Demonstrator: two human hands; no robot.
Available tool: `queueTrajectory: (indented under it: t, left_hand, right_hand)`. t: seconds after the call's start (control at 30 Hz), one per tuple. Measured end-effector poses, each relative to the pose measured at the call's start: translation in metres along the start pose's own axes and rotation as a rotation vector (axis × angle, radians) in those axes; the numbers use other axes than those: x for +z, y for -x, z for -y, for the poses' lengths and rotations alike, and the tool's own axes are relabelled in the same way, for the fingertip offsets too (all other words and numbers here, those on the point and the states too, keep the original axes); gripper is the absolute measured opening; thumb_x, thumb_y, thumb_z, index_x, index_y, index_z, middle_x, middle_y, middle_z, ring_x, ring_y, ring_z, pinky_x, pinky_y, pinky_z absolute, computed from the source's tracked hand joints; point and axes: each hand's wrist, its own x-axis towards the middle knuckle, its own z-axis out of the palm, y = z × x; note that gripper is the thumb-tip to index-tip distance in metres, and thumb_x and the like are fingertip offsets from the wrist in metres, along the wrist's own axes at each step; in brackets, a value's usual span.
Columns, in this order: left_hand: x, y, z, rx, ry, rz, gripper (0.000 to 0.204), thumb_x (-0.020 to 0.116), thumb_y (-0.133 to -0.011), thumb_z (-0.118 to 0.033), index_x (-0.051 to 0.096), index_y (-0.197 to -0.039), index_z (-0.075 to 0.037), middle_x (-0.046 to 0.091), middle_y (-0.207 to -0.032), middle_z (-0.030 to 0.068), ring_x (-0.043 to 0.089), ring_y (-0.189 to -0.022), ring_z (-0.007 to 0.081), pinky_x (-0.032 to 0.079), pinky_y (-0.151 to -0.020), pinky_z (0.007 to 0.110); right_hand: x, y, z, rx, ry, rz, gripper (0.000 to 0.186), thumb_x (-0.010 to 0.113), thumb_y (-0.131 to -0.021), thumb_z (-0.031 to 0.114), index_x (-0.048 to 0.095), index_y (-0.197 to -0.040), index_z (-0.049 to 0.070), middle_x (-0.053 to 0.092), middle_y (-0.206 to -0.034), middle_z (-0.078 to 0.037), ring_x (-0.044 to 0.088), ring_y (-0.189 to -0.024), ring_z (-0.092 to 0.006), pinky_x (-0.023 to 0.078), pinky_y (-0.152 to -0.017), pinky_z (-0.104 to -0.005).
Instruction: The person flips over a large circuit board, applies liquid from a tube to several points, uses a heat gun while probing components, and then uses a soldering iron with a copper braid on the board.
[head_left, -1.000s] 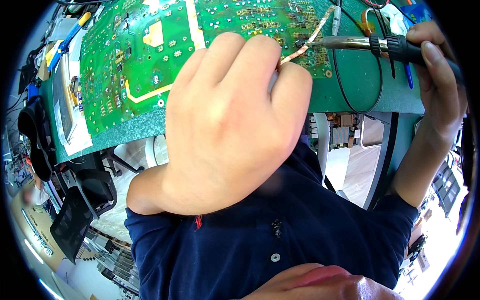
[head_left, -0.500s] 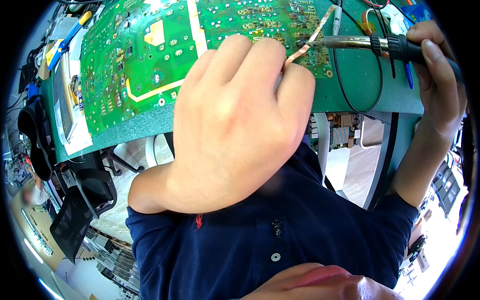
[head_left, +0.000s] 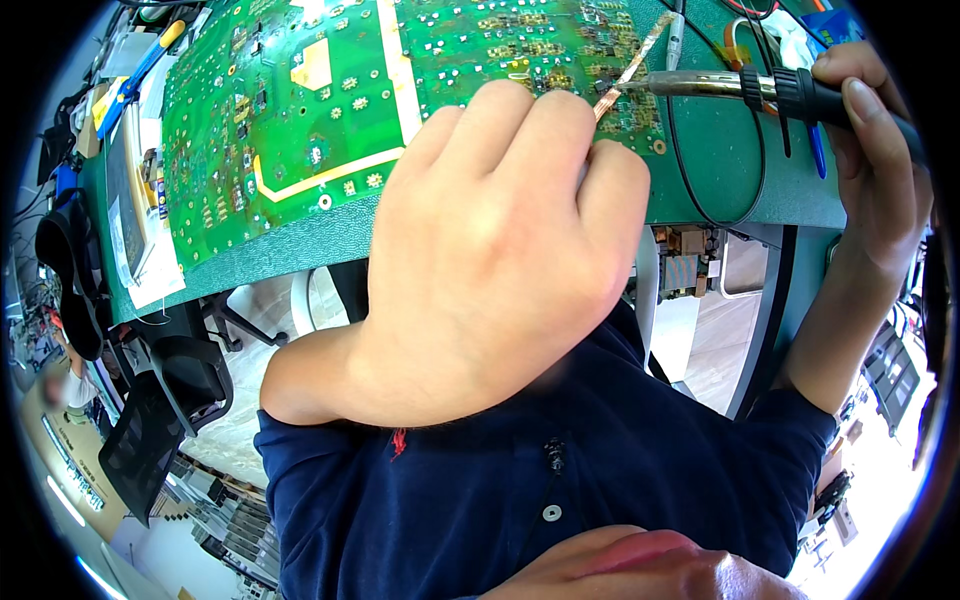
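A large green circuit board (head_left: 330, 130) lies on the bench, crowded with small parts toward its right side. My right hand (head_left: 880, 140) is closed round the dark handle of a soldering iron (head_left: 705, 85), which points left. Its tip meets a copper desoldering braid (head_left: 645, 52) over the board's right part. My left hand (head_left: 500, 250) is in front of the board's near edge, back of the hand up and fingers curled. The braid's lower end runs in at its thumb and forefinger; the fingertips themselves are hidden.
A green mat (head_left: 300, 245) covers the bench under the board. A black cable (head_left: 685, 180) loops right of the board, near a blue pen (head_left: 819, 155). At the far left lies a blue and yellow tool (head_left: 140, 80). A black chair (head_left: 160, 430) stands below left.
My left hand has shifted a little to the right and nearer to me. The soldering iron and my right hand have stayed almost where they were.
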Motion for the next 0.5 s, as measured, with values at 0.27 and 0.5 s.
queueTrajectory:
  t: [0.27, 0.5]
  left_hand:
    - [0.0020, 0.0001, 0.0008, 0.004, 0.014, -0.002, 0.026, 0.070, -0.062, 0.006, 0.067, -0.087, -0.003, 0.062, -0.085, 0.0072, 0.058, -0.071, 0.0259, 0.048, -0.060, 0.034]
    - [0.0019, 0.0008, 0.0004, 0.007, 0.010, 0.005, 0.026, 0.070, -0.063, 0.006, 0.067, -0.087, -0.003, 0.063, -0.085, 0.0065, 0.057, -0.071, 0.0256, 0.047, -0.059, 0.034]
  right_hand:
    - [0.0058, 0.0005, 0.0031, 0.029, -0.001, -0.056, 0.035, 0.053, -0.096, 0.028, 0.063, -0.106, -0.003, 0.057, -0.098, -0.011, 0.040, -0.055, -0.0056, 0.031, -0.056, -0.0204]
    - [0.0070, 0.0005, 0.0054, 0.035, -0.028, -0.052, 0.035, 0.053, -0.096, 0.028, 0.063, -0.107, -0.004, 0.057, -0.098, -0.012, 0.040, -0.055, -0.0055, 0.031, -0.056, -0.0195]
